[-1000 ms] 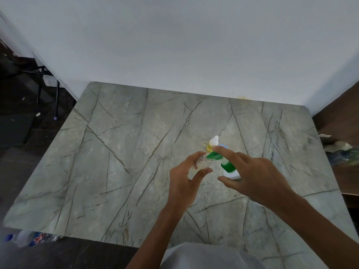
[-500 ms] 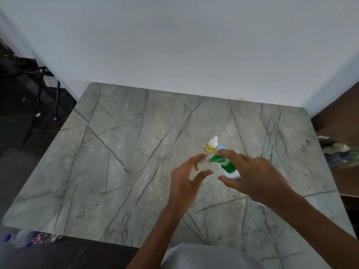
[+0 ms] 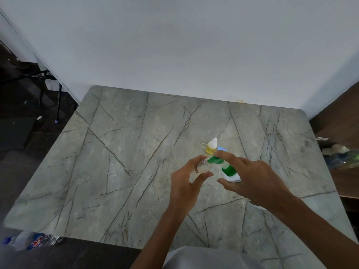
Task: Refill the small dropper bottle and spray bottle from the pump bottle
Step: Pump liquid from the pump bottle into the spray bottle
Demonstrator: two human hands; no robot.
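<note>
A white wall rises behind the desk, a broad grey-green stone slab crossed by dark veins, rounded at its corners. To the right runs a brown wooden surface with a crumpled clear wrapper on it; on the dark floor at the lower left lies a plastic water bottle. Over the middle of the desk the right hand comes in from the right, wrapped round the pump bottle, white with a green top, index finger pressing flat on the green pump head. The left hand is curled about a small clear spray bottle, thumb and fingers pinching it just under the spout; the hands stand close but apart. Just behind them, partly hidden by the fingers, stands the little dropper bottle, upright, yellow liquid inside, white pointed tip.
</note>
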